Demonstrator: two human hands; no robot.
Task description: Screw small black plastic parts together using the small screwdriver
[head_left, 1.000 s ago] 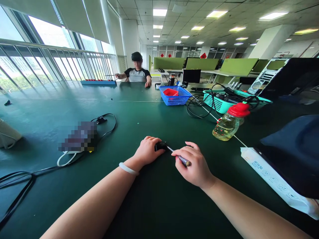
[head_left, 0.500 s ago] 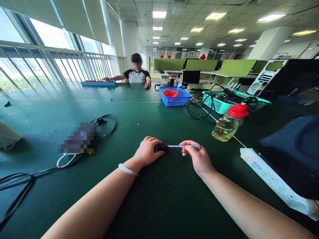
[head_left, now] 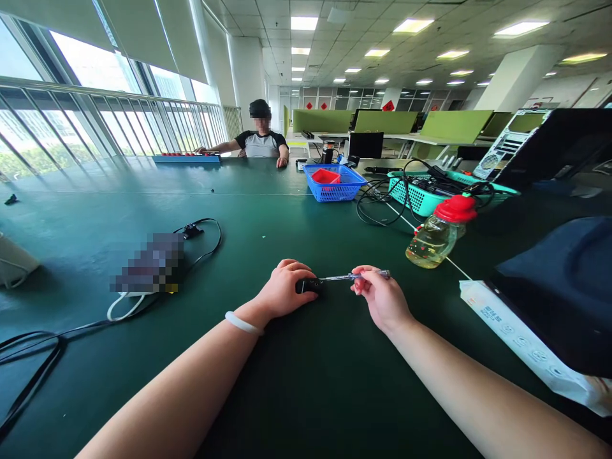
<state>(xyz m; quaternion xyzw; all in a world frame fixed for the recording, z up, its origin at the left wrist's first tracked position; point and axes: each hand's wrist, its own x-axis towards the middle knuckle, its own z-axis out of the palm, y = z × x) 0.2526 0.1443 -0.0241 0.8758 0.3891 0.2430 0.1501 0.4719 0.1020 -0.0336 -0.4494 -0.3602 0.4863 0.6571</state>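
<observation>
My left hand (head_left: 285, 288) is wrapped round a small black block-like part (head_left: 308, 285), pressing it to the dark green table (head_left: 287, 395). Most of this part is covered by the fingers, so its kind is unclear. In my right hand (head_left: 382, 296) is a slim screwdriver (head_left: 351, 276) with a clear handle, pinched between thumb and fingers. Its metal shaft points left, and the tip reaches the right end of the black part. Whether the tip sits in a screw is too small to see.
A drinking bottle (head_left: 433, 239) with a red lid stands to the right, near a white packet (head_left: 516, 338). Farther back are a blue basket (head_left: 335, 191) and a green basket (head_left: 415, 194) with cables. Left lies a blurred device (head_left: 150, 261). Another person (head_left: 262, 143) sits across the table.
My right hand has shifted slightly right, and the screwdriver now tilts up a little more at its handle end. The left hand keeps its hold on the black part.
</observation>
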